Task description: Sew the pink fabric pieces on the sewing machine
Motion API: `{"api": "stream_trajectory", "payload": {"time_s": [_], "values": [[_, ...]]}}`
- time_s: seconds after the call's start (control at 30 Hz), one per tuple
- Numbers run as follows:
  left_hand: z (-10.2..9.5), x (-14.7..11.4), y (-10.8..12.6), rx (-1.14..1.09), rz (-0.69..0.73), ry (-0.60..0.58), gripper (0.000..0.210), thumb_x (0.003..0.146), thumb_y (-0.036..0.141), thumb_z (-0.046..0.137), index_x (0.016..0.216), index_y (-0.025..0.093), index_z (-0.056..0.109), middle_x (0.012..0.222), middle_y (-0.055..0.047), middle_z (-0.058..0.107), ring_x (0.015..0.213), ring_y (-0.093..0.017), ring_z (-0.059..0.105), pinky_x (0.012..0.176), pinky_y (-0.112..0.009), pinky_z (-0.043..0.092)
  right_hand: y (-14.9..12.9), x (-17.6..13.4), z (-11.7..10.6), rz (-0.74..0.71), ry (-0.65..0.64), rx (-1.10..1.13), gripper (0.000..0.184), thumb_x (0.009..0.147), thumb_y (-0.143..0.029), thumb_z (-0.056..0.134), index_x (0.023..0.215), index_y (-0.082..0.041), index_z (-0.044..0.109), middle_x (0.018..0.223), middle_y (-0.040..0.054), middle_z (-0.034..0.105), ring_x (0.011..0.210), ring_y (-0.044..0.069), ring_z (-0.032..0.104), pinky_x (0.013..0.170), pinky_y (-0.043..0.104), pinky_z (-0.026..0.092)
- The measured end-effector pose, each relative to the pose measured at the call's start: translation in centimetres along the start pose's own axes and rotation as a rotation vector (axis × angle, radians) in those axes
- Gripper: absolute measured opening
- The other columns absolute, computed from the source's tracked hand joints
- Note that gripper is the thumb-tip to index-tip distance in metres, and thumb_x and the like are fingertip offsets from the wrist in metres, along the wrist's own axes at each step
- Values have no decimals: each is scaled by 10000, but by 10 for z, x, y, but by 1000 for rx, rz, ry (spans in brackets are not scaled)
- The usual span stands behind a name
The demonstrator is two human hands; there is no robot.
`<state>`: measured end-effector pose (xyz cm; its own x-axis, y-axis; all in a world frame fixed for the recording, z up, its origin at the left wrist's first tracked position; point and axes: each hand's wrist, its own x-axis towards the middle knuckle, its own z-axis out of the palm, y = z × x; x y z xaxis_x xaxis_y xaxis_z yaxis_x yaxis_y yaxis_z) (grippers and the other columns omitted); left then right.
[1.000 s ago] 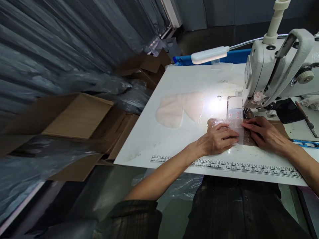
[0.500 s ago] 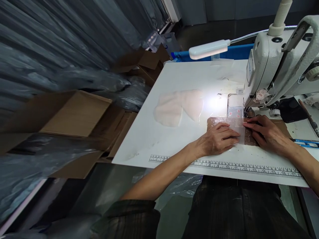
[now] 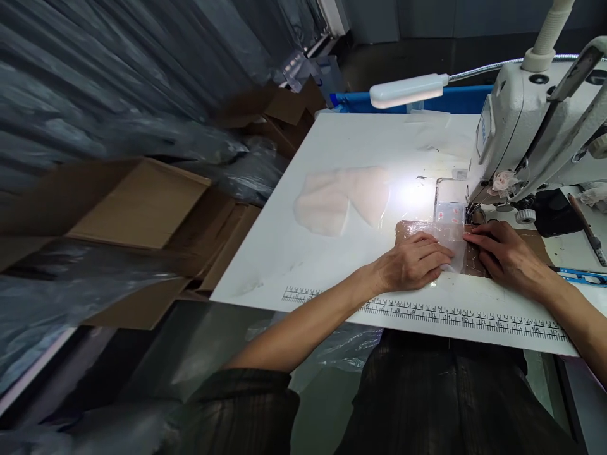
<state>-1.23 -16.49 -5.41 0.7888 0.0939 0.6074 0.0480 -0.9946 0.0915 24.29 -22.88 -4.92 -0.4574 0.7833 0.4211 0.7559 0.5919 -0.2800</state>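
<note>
A translucent, pale piece of sheer material (image 3: 454,245) lies over a brown plate (image 3: 530,241) in front of the presser foot of a white sewing machine (image 3: 505,120). My left hand (image 3: 413,260) rests on the left side of the material, fingers stretched and lying flat, close together. By its fingertips the near edge of the material is slightly ruffled. From the right, my right hand (image 3: 507,256) reaches in with spread fingers, its index fingertip touching the material's right edge just below the foot. Some fingertip contact on its underside is hidden.
Two joined beige fabric shapes (image 3: 344,199) lie left on the white table (image 3: 284,253). A printed ruler (image 3: 427,314) follows its front edge. At right lie blue thread snips (image 3: 583,275) and a dark pad (image 3: 557,212). A lamp (image 3: 408,91) hangs above; cardboard boxes (image 3: 137,202) stand left.
The camera view has shifted slightly. The near edge of the sheer material now shows a small ruffle by my left fingertips. Both hands stay in nearly the same place.
</note>
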Motion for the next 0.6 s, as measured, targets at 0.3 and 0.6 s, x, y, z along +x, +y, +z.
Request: {"api": "stream_trajectory", "payload": {"time_s": [0.3,0.6], "values": [[-1,3,5,41,35,-62,174,994,159,489,1045,169,655,1124,-58,769,963,-138,725,1015,-381,512,0,-1,2,13,7,-18,395,964,-142,456,1286,-245,661,1180,126,665,1074,272,634,934,483,598],[0,5,7,87,26,-98,197,992,139,510,987,175,703,1073,-38,783,928,-145,736,988,-392,530,-2,-2,0,24,-2,-2,375,967,-141,467,1282,-211,659,1202,151,659,1104,289,631,931,488,604]]}}
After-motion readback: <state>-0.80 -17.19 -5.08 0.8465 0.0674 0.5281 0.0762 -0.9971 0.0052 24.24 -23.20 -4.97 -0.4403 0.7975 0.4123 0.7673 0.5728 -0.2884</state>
